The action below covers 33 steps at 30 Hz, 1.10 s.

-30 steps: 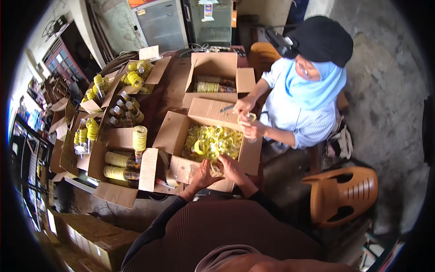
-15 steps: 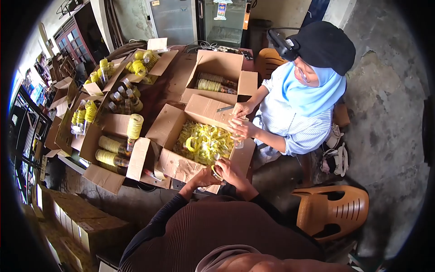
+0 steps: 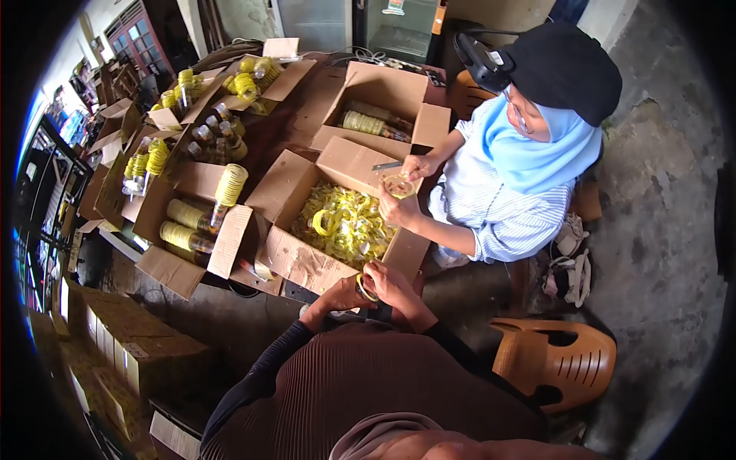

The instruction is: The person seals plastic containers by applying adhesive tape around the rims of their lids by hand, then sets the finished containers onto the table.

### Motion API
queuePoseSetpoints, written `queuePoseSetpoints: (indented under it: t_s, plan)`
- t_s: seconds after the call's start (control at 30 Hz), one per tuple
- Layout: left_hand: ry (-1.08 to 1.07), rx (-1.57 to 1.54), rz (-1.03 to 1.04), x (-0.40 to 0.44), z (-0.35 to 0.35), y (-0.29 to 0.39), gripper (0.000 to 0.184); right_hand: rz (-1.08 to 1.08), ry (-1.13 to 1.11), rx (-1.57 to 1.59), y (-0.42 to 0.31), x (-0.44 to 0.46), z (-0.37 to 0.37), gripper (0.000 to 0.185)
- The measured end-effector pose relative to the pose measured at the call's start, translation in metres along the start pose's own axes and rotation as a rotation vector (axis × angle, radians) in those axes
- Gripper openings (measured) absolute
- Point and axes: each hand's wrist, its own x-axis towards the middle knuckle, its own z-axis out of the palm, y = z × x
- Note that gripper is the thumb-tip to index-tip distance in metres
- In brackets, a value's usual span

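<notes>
Where visible, yellow ring [image 3: 364, 290] between fingers [image 3: 374, 274]

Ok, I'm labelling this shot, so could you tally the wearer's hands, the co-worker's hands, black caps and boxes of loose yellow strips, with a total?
Wearer's left hand and right hand: 2
Co-worker's hands: 2
Black cap: 1
Box of loose yellow strips: 1
Total: 6

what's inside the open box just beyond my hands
The cardboard box holds a loose heap of yellow strips, with a yellow ring on top toward the left. The heap covers the bottom; anything underneath is hidden.
</notes>
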Motion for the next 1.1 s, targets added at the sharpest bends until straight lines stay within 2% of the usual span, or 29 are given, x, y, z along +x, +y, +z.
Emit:
queuePoseSetpoints:
  t_s: [0.17, 0.23, 0.27, 0.3, 0.37, 0.4, 0.43, 0.57, 0.63, 0.7, 0.73, 0.77, 0.83, 0.87, 0.93, 0.97, 1.0, 1.03, 1.07, 1.1]
  plan:
    - [0.001, -0.115, -0.080, -0.014, -0.011, 0.004, 0.053, -0.038, -0.071, -0.029, 0.001, 0.007, 0.016, 0.015]
    - [0.019, -0.057, -0.052, -0.013, -0.003, -0.023, 0.063, -0.059, -0.049, -0.038, -0.005, 0.009, 0.021, 0.016]
    - [0.044, -0.003, 0.037, -0.012, 0.002, -0.045, 0.060, -0.016, -0.101, -0.055, -0.011, 0.010, 0.024, 0.018]
    - [0.045, -0.069, 0.030, -0.018, -0.002, -0.039, 0.058, 0.029, -0.145, -0.081, -0.014, 0.013, 0.026, 0.022]
    - [0.073, -0.058, 0.041, -0.027, -0.016, -0.023, 0.056, -0.056, -0.062, -0.088, -0.012, 0.014, 0.038, 0.025]
    - [-0.048, -0.027, -0.082, -0.029, -0.027, -0.014, 0.056, -0.081, 0.000, -0.075, -0.019, 0.011, 0.042, 0.024]
    - [-0.034, 0.011, -0.034, -0.029, -0.029, -0.024, 0.057, -0.119, 0.058, -0.066, -0.021, 0.017, 0.044, 0.023]
    - [-0.015, 0.107, 0.002, -0.027, -0.049, -0.030, 0.061, -0.021, 0.006, -0.066, -0.029, 0.026, 0.048, 0.019]
    - [-0.022, 0.071, -0.007, -0.024, -0.060, -0.023, 0.062, -0.007, 0.101, -0.069, -0.031, 0.030, 0.047, 0.019]
    - [0.006, 0.141, 0.086, -0.022, -0.071, -0.014, 0.058, 0.119, 0.150, 0.025, -0.030, 0.034, 0.051, 0.017]
    - [0.058, 0.079, 0.207, -0.015, -0.069, -0.021, 0.054, 0.176, 0.155, 0.034, -0.038, 0.037, 0.045, 0.016]
    - [0.027, 0.077, 0.221, -0.013, -0.068, -0.028, 0.054, 0.231, 0.162, 0.043, -0.046, 0.040, 0.040, 0.016]
    - [0.093, 0.151, 0.293, -0.010, -0.076, -0.020, 0.054, 0.240, 0.229, 0.032, -0.042, 0.043, 0.044, 0.016]
    - [0.009, 0.198, 0.227, -0.008, -0.081, -0.019, 0.056, 0.262, 0.286, 0.081, -0.038, 0.044, 0.049, 0.015]
    - [0.015, 0.277, 0.212, -0.004, -0.082, -0.021, 0.060, 0.313, 0.403, 0.142, -0.051, 0.050, 0.045, 0.013]
    - [0.004, 0.280, 0.223, -0.003, -0.084, -0.023, 0.063, 0.466, 0.454, 0.214, -0.042, 0.050, 0.052, 0.013]
    - [0.043, 0.288, 0.287, -0.007, -0.085, -0.023, 0.067, 0.645, 0.498, 0.001, -0.035, 0.053, 0.051, 0.013]
    - [0.081, 0.296, 0.354, -0.012, -0.086, -0.022, 0.071, 0.750, 0.569, 0.106, 0.001, 0.047, 0.059, 0.014]
    - [0.048, 0.337, 0.342, -0.017, -0.088, -0.018, 0.074, 0.742, 0.726, 0.443, 0.036, 0.033, 0.065, 0.016]
    - [0.035, 0.335, 0.346, -0.019, -0.091, -0.021, 0.074, 0.783, 0.714, 0.458, 0.032, 0.026, 0.048, 0.017]
